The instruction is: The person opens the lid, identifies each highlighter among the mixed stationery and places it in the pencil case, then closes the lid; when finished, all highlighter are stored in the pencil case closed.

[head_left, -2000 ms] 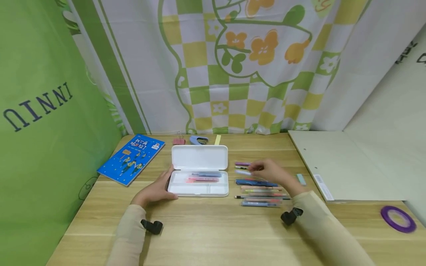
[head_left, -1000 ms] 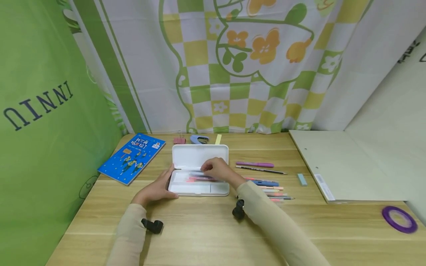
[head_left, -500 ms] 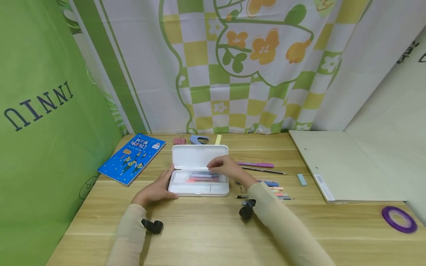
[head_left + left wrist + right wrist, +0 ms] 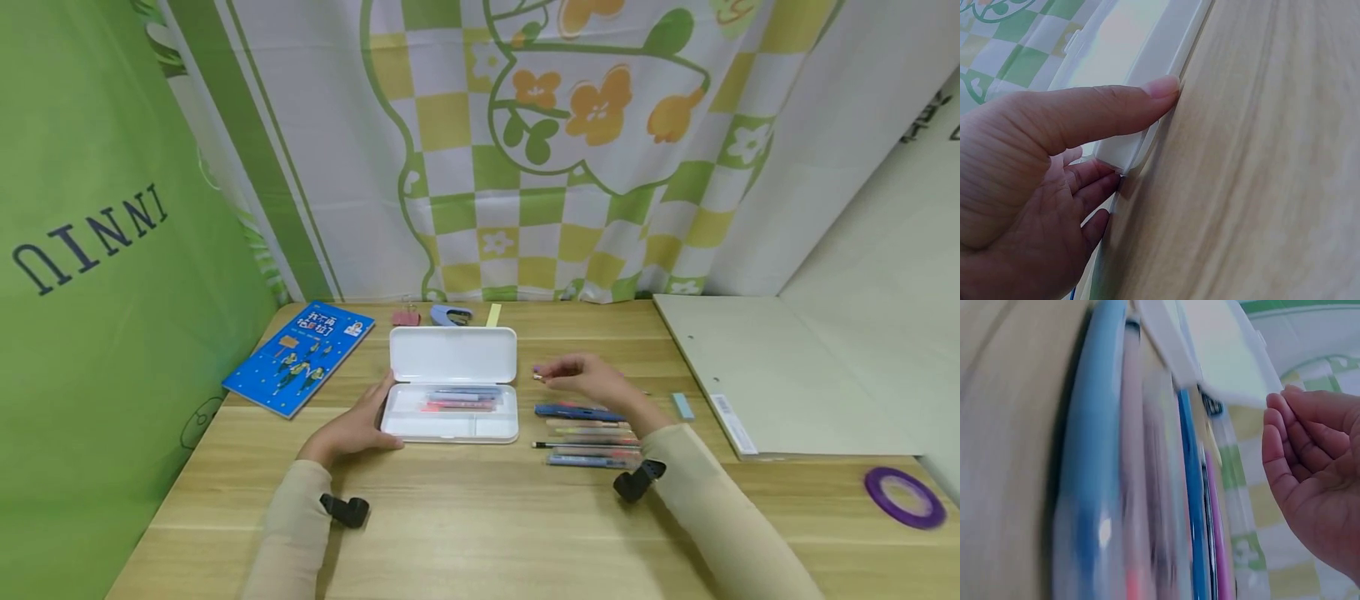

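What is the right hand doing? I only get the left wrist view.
Observer: The right hand hovers, fingers relaxed and empty, over loose pens right of the case.
Operator: Anything in the case?
Observer: Yes, a few pens lie in its long compartment.
Operator: What's on its other side?
Observer: A blue book, lying apart from it at the far left.

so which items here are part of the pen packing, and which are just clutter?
In the job:
pencil case, steadied by left hand
pens in the case
row of pens under right hand

Lying about:
blue book
binder clip
stapler
eraser
purple tape roll
board
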`<state>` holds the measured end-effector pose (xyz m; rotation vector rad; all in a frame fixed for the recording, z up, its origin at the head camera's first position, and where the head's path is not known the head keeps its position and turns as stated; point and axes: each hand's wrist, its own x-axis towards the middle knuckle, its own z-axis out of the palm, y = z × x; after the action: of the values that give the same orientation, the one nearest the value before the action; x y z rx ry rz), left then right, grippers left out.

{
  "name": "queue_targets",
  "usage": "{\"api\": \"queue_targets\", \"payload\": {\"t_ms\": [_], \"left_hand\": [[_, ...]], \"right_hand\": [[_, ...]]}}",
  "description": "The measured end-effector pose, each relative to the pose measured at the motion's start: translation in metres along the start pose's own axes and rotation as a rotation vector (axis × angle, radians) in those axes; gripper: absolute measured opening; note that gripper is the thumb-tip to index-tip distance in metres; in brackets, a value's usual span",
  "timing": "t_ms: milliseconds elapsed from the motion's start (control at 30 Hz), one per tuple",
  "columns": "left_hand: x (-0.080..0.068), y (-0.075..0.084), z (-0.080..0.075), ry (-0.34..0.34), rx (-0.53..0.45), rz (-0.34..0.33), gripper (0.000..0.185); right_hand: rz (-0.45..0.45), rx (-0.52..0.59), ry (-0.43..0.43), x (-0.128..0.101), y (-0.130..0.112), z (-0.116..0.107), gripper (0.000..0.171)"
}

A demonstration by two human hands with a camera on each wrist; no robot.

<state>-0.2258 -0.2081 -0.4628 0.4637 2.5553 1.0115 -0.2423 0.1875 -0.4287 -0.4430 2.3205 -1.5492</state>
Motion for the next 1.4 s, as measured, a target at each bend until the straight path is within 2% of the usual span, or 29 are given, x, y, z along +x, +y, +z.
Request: {"api": "queue_targets", "payload": {"t_ms": [233,467,667,867,1033,1133,1300,1400], "left_hand": [[0.0,-0.001,0.0,0.003,-0.006,-0.01,0.117],[-0.001,-0.001,0.0,-0.001,-0.002,-0.001,0.117],[0.0,0.0,0.001,0.001,-0.007,-0.011,0.116],[0.0,-0.001,0.001,0.004,-0.011,-0.008,0.116],[0.001,-0.002,0.001,0.002,-0.007,-0.004,0.117],[0.002,-0.003,0.002,0.002,-0.001,-0.001,0.117],[0.002,-0.002,0.003,0.001,-0.003,-0.008,0.117],[0.0,-0.001,0.002,0.003,-0.003,-0.011,0.116]], "right_hand": [[0.012,-0.084,-0.026,-0.022,0.023,-0.026,0.028],[0.054,-0.179,-0.005,-0.031,0.042,-0.038,0.023],[0.005,-0.286,0.01,-0.032,0.047,-0.041,0.02],[-0.031,-0.338,0.001,-0.032,0.047,-0.041,0.018],[-0.039,-0.361,-0.003,-0.031,0.047,-0.041,0.017],[-0.009,-0.35,0.009,-0.031,0.047,-0.042,0.017],[0.059,-0.289,0.045,-0.033,0.039,-0.044,0.021],[0.05,-0.239,0.05,-0.032,0.03,-0.042,0.025]]}}
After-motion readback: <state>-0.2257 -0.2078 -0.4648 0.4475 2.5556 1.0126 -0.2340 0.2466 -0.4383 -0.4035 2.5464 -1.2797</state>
